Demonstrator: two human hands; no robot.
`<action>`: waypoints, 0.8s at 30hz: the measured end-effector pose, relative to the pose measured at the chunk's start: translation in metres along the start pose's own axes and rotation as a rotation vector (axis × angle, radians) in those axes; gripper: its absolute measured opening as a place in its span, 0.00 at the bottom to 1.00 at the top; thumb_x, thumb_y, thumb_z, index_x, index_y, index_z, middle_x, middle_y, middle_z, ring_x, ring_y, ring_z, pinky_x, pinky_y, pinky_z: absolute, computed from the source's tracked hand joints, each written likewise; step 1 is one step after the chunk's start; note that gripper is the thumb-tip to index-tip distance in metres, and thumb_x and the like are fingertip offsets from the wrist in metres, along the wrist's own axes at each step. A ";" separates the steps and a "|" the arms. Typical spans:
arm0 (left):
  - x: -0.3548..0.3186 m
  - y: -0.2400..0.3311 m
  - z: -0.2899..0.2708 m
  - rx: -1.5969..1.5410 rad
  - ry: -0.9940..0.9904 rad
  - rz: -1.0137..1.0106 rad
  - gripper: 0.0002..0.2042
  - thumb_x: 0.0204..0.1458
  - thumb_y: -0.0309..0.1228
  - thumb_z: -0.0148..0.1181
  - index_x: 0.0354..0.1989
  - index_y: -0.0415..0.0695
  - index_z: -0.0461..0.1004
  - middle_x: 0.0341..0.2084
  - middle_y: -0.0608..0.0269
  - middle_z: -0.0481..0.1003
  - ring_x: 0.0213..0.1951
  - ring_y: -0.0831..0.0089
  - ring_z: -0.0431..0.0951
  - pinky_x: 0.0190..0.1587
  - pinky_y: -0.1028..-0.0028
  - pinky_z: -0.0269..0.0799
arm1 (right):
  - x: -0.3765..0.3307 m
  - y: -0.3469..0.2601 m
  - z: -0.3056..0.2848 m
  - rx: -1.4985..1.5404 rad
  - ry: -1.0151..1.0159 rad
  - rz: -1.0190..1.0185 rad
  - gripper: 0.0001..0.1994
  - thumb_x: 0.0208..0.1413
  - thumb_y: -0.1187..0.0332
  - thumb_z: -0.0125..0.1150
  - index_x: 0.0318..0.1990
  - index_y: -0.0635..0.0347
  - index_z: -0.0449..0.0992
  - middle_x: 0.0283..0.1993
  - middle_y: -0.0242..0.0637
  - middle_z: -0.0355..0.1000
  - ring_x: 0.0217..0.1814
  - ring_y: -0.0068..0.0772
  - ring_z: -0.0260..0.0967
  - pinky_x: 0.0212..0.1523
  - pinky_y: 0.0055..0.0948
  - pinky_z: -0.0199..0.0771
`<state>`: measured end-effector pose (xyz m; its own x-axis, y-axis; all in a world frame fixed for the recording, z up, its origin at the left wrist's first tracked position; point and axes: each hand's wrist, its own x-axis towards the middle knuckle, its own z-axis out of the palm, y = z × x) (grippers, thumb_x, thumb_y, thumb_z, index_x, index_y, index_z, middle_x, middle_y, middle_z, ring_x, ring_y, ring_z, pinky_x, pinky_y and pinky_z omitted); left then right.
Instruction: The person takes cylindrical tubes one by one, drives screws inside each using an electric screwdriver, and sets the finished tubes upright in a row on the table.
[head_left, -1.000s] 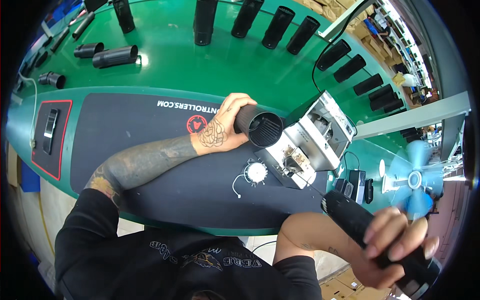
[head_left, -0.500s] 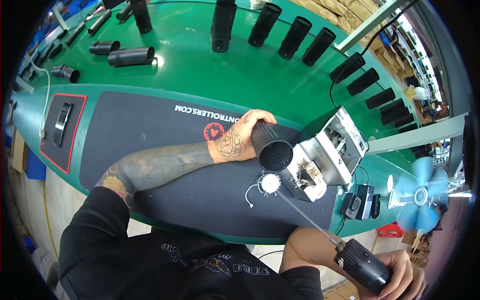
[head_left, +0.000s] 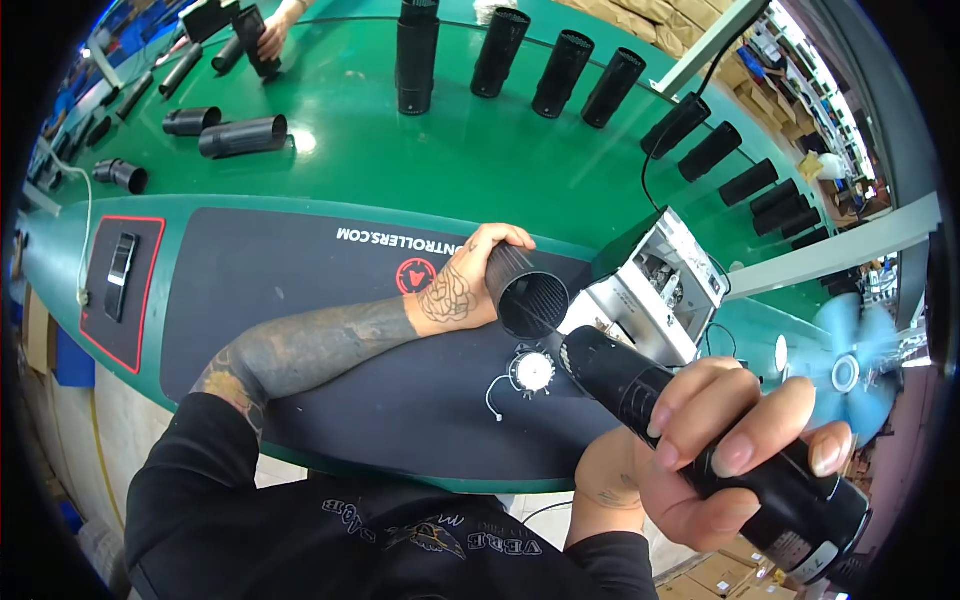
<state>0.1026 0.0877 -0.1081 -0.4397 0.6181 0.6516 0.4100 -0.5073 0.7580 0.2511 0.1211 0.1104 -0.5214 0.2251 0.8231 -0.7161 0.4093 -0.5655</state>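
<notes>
My left hand (head_left: 465, 280) grips a ribbed black tube (head_left: 517, 262) above the dark mat, its hollow mouth turned toward me. In my right hand (head_left: 715, 440), fingers wrapped round it, is a black electric screwdriver (head_left: 615, 378) that slants up to the left. Its nose is at the tube's mouth, and the thin bit runs into the opening; the bit's tip is hidden inside. Just below the tube lies a round silvery part (head_left: 532, 371) with a short white lead. A metal screw feeder (head_left: 650, 295) stands right of the tube, partly covered by the screwdriver.
Several black tubes (head_left: 505, 55) stand along the green table's (head_left: 350, 120) far side; others lie at the left (head_left: 243, 137). Another person's hand (head_left: 272, 40) holds a black tube at the top. A phone (head_left: 121, 275) lies left, and a blue fan (head_left: 845, 373) is at the right.
My right hand has raised the screwdriver toward the tube, and its bit has entered the mouth. The left hand still holds the tube. Another person's hand has come in at the top.
</notes>
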 end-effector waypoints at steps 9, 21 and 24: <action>-0.002 -0.006 -0.008 -0.017 0.031 -0.018 0.33 0.30 0.19 0.69 0.48 0.42 0.61 0.45 0.60 0.68 0.45 0.68 0.72 0.49 0.71 0.69 | -0.003 0.010 0.014 0.018 -0.107 0.009 0.21 0.54 0.67 0.60 0.53 0.47 0.58 0.33 0.28 0.65 0.19 0.19 0.63 0.22 0.20 0.64; 0.015 0.032 -0.030 0.181 -0.152 -0.092 0.28 0.30 0.23 0.69 0.44 0.45 0.64 0.41 0.61 0.71 0.44 0.66 0.73 0.48 0.70 0.69 | 0.012 -0.018 0.033 0.041 0.075 -0.033 0.19 0.55 0.67 0.57 0.52 0.47 0.59 0.37 0.33 0.65 0.20 0.20 0.62 0.22 0.20 0.62; 0.056 0.062 -0.071 0.589 -0.358 -0.115 0.21 0.30 0.26 0.67 0.36 0.46 0.67 0.35 0.61 0.74 0.40 0.63 0.76 0.45 0.68 0.70 | 0.015 -0.050 0.013 0.090 0.211 -0.154 0.18 0.57 0.65 0.54 0.54 0.51 0.59 0.40 0.34 0.65 0.23 0.20 0.61 0.26 0.20 0.61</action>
<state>0.0465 0.0481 -0.0228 -0.2571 0.8597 0.4414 0.7862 -0.0795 0.6128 0.2735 0.0927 0.1504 -0.3019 0.3493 0.8871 -0.8229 0.3744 -0.4274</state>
